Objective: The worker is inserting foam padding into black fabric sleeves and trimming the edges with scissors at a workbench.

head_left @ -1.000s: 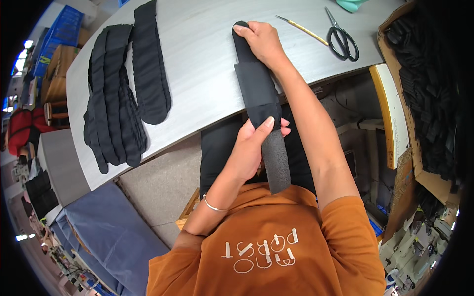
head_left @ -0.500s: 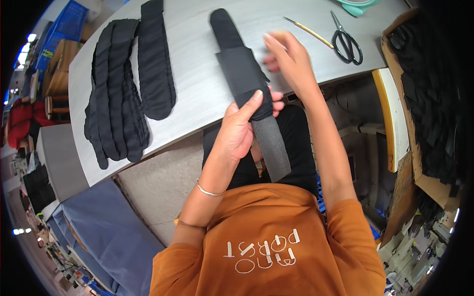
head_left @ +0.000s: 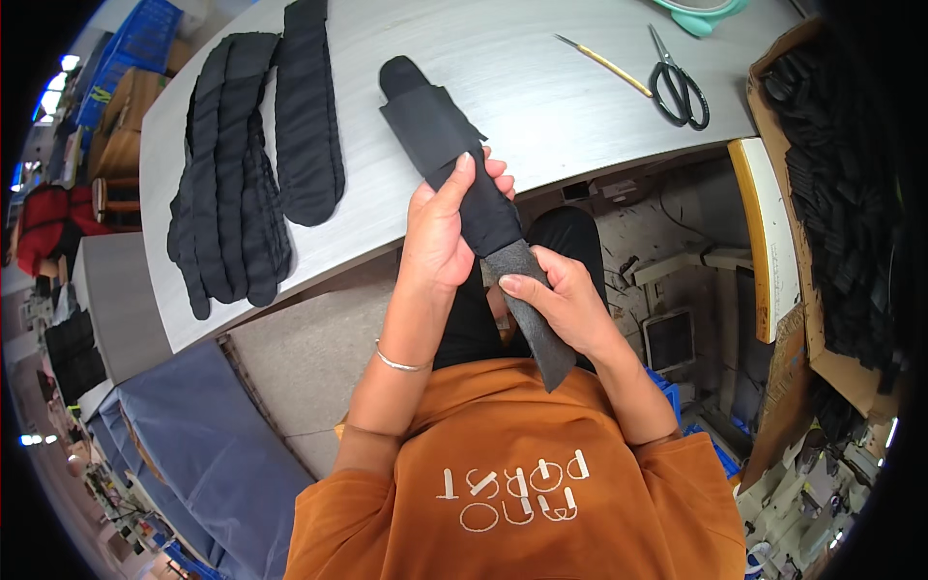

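Note:
A long black fabric strap [head_left: 488,215] with a rounded far end runs slantwise from the table toward my lap. My left hand [head_left: 445,227] is wrapped round its middle, thumb on top and fingertips showing on the far side. Out of the near end of the strap comes a dark grey felt-like strip [head_left: 536,333]. My right hand [head_left: 570,300] pinches this strip just below the black fabric, thumb on top. A wider black sleeve-like band [head_left: 431,124] lies round the strap's upper part, beyond my left hand.
Several black fabric straps [head_left: 227,164] lie stacked at the table's left, with another strap [head_left: 309,126] beside them. A yellow-handled pointed tool [head_left: 609,68] and black-handled scissors [head_left: 680,87] lie at the right. A cardboard box [head_left: 822,319] of black pieces stands at far right.
My right hand has come down from above the table to grip the grey strip. The strap has shifted left and toward me, with more black fabric showing below my left hand.

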`<state>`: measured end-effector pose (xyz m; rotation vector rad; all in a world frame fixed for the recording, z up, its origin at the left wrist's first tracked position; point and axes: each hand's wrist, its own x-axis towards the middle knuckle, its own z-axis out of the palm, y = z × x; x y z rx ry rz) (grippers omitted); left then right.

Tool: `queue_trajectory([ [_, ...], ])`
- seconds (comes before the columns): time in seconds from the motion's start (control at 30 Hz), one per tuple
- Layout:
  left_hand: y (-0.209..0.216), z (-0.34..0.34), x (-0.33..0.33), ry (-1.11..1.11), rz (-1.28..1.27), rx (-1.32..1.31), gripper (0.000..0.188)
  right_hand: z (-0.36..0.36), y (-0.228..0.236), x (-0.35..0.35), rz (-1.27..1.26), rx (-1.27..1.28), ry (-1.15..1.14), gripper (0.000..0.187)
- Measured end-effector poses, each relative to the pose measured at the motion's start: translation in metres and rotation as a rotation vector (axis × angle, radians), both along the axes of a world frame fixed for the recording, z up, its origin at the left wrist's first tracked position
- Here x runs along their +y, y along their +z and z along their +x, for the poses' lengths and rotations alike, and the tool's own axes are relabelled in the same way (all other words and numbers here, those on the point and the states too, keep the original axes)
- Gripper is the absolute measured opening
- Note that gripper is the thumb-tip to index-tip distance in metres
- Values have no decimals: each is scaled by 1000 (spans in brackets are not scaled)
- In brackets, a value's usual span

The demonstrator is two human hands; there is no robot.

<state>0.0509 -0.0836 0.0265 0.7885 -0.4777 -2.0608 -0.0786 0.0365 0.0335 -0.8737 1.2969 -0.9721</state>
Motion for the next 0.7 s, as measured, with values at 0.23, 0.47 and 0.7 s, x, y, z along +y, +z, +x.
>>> queue_trajectory([
  [0.23,9,-3,18,-187,74,205,48,2,4,1,67,-274,-141,19],
  [0.47,-11,-1,26,-151,134,30,39,5,-20,3,-53,68,-150,25],
  [0.7,-3,-5,24,-85,114,17,32,29,13,17,-427,986,-44,57],
])
